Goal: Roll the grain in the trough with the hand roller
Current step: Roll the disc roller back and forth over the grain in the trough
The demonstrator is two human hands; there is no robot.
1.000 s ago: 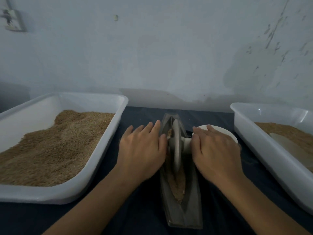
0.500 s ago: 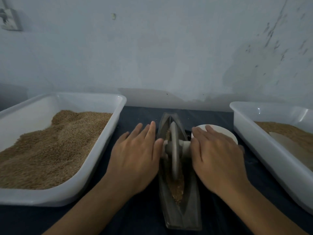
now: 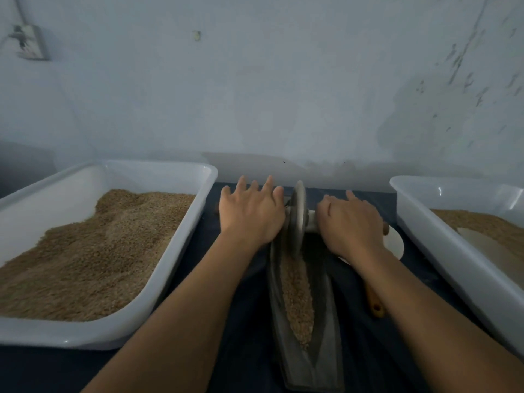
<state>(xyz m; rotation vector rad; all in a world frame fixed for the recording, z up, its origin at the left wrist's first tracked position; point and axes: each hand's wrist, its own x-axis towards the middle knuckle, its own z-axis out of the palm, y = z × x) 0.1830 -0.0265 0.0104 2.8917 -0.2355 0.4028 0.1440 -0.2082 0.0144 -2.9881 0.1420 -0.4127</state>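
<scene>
I see trough (image 3: 304, 330) running lengthwise away from me, roller (image 3: 297, 219) disc upright at far end (axle crosswise), left hand (image 3: 252, 214) & right hand (image 3: 351, 225) flat, fingers straight, pressing axle ends.

Glossy plastic trays (image 3: 175, 259), dull metal trough (image 3: 323, 336).

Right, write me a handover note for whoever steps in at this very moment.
Left hand: open, fingers straight, palm pressing the roller's left handle.
Right hand: open, pressing the right handle.
Roller: upright in the trough, at its far end.
Grain: lies along the near part of the trough, looks coarse.
Done: wheel pushed away to the far end.
Left: draw it back toward you over the grain and repeat, probably many passes.
Left tray and right tray hold more grain.
</scene>
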